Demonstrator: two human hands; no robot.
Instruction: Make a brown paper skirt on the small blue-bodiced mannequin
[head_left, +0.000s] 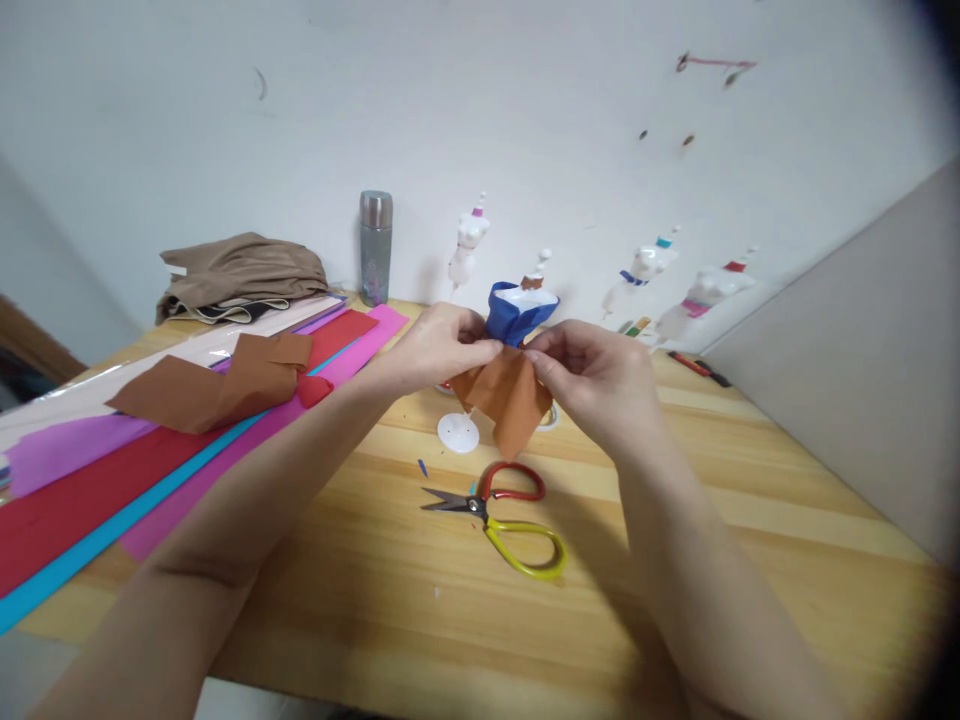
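Observation:
A small white dress form (529,297) stands tilted in front of me, with blue crepe paper (517,317) wrapped around its bust. Below its waist hangs a brown crepe paper skirt (511,400), flared in folds. My left hand (442,345) is closed at the left of the waist, its thumb against the gathered top of the skirt. On the other side, my right hand (589,370) pinches the skirt's upper edge between thumb and fingers. The round white base (458,433) shows under the skirt. Open scissors (480,507) with red and yellow handles lie nearer to me.
Brown crepe paper (225,385) lies across red, blue and pink sheets (180,465) on the left. Behind are folded brown cloth (244,270) and a grey flask (376,250). More white dress forms (651,262) stand along the wall. A red-and-black pen-like tool (697,368) lies at right.

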